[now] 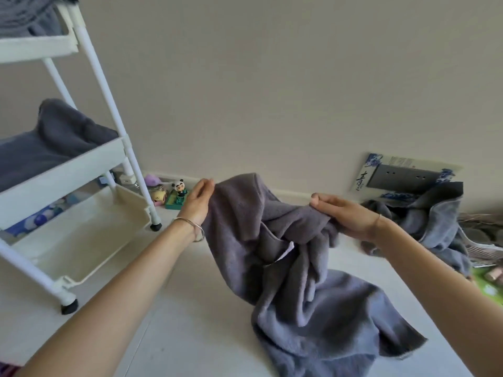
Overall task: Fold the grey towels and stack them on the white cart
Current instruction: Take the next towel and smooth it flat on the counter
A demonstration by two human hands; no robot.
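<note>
A crumpled grey towel [299,289] hangs between my two hands, with its lower part resting on the white floor. My left hand [197,200] pinches its upper left edge. My right hand [345,216] grips a bunched part of its upper right edge. The white cart [81,156] stands at the left. A folded grey towel [54,142] lies on its middle shelf, and more grey fabric [24,17] shows on the top shelf. Another loose grey towel [432,221] is heaped on the floor at the right.
Small toys, among them a panda figure [179,186], sit by the wall behind the cart's foot. A wall socket plate [402,176] is mounted low at the right. A wicker basket edge [484,240] and green items show at the far right.
</note>
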